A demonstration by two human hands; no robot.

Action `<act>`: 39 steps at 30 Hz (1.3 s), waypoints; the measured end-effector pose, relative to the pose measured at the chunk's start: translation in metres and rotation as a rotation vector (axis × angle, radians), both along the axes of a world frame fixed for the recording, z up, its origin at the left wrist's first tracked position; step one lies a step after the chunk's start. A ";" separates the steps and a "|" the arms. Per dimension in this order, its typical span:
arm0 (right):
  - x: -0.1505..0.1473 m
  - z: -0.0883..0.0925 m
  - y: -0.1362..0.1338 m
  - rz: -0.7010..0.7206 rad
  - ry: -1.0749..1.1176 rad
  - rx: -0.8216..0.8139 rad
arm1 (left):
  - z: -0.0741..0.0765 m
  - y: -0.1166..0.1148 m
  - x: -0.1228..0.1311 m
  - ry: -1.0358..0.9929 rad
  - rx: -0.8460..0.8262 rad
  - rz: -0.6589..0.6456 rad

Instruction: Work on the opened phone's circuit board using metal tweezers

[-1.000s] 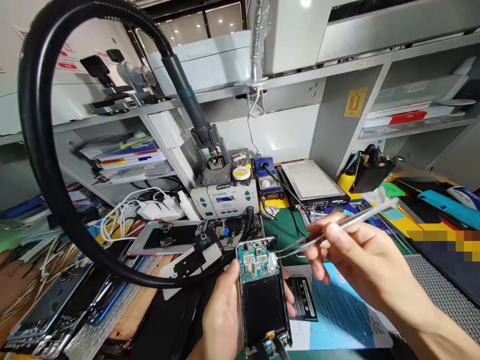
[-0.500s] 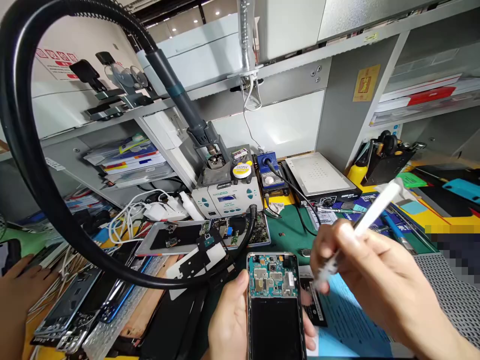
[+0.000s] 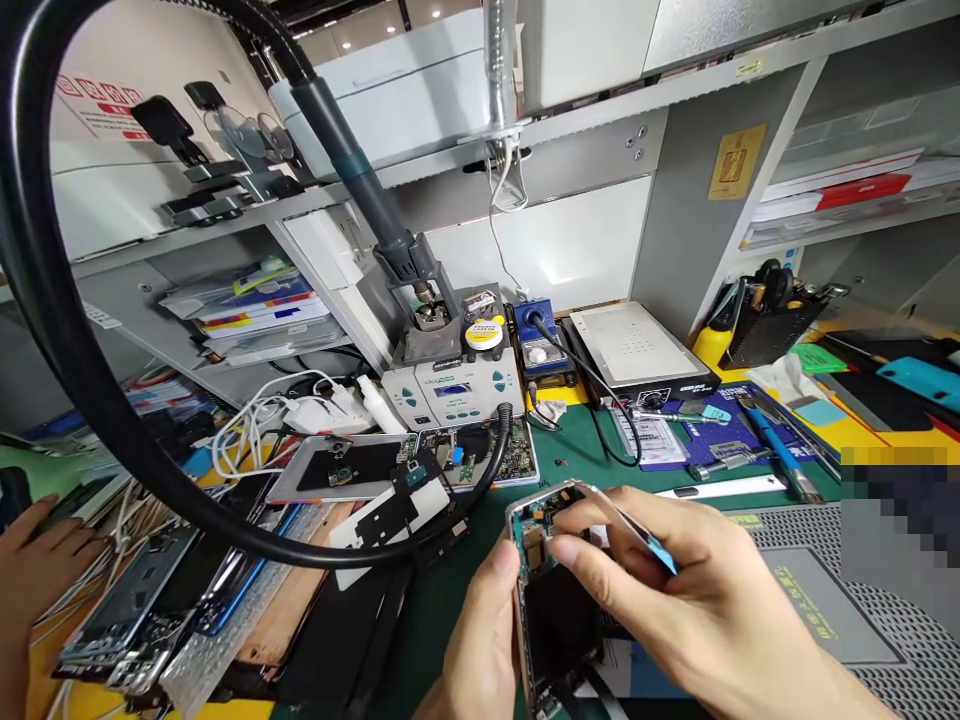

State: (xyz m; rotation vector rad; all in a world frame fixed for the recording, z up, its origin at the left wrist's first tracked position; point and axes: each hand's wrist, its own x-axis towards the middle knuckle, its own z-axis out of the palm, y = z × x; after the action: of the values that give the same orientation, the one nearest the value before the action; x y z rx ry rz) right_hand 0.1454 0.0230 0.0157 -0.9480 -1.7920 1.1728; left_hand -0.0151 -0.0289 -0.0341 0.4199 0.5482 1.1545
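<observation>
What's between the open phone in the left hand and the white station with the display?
In the head view: green mat by the open phone, then exposed circuit boards and a black hose, just in front of the white station.

A smooth, glossy black hose [image 3: 90, 400] curves down the left of the frame, with clear, crinkled plastic bubble wrap [image 3: 202, 640] and a matt tan slab [image 3: 283, 600] at lower left, perhaps wood, though clutter partly covers it. At bottom centre, the phone [image 3: 555, 615] shows a smooth dark panel and dull metal shields [image 3: 535, 550]. Toward the right are a smooth metal-topped box [image 3: 634, 340], a slick white plastic stick [image 3: 724, 488] and a rough-textured grey mat [image 3: 795, 540].
</observation>
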 end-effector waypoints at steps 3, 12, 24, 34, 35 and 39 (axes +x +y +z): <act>-0.006 0.000 -0.001 -0.016 0.060 -0.139 | -0.007 -0.006 -0.003 0.067 0.001 -0.010; -0.008 0.004 -0.002 0.010 0.157 -0.299 | -0.009 -0.017 -0.014 0.290 -0.021 0.045; -0.008 0.014 0.000 0.029 0.239 -0.428 | 0.015 -0.004 0.000 0.334 0.203 -0.025; -0.008 0.009 -0.004 -0.038 0.194 -0.349 | -0.016 -0.016 -0.016 0.303 0.002 0.002; -0.009 0.008 -0.004 -0.039 0.182 -0.324 | -0.015 -0.015 -0.017 0.318 0.026 -0.013; -0.011 0.009 -0.003 -0.026 0.162 -0.215 | -0.001 -0.008 -0.014 0.410 0.219 -0.057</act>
State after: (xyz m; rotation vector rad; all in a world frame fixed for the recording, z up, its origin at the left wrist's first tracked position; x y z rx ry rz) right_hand 0.1346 0.0195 0.0247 -0.9654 -1.5435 1.4053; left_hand -0.0294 -0.0371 -0.0351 0.8677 0.7614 1.0814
